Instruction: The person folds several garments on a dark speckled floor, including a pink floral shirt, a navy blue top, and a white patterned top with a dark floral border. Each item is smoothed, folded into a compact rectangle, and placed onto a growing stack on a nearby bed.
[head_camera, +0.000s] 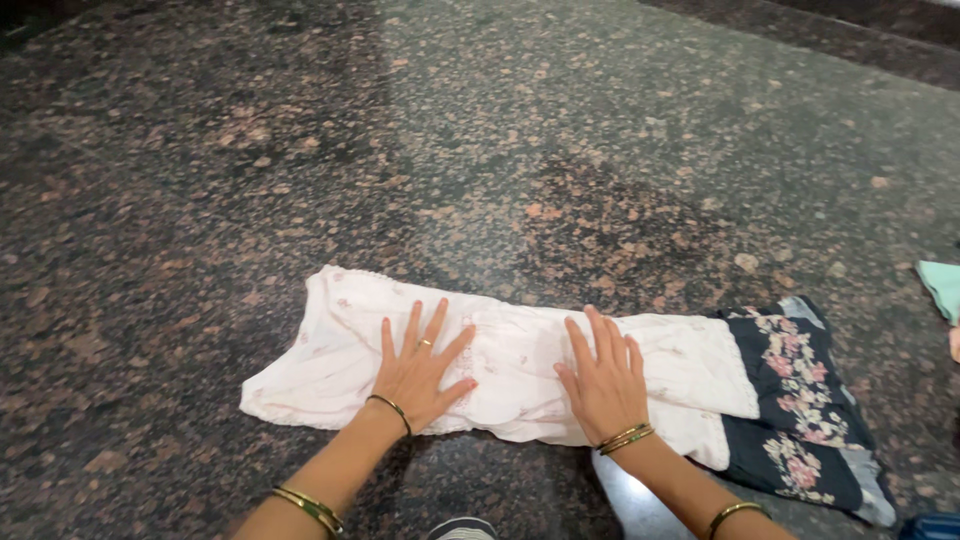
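Pressing flat, the left hand (415, 370) and right hand (603, 380) lie with fingers spread, gripping nothing, on a folded white cloth (500, 365) in the lower middle of the frame. Its right end overlaps a dark flowered cloth (800, 400). Speckled stone floor (480, 130) stretches beyond.

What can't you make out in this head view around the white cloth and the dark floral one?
- Dark floral fabric, head view: its left part lies hidden under the white folded cloth.
- Mint-green item: cut off by the right edge.
- White cloth beneath the left hand and right hand: covered by flat palms.
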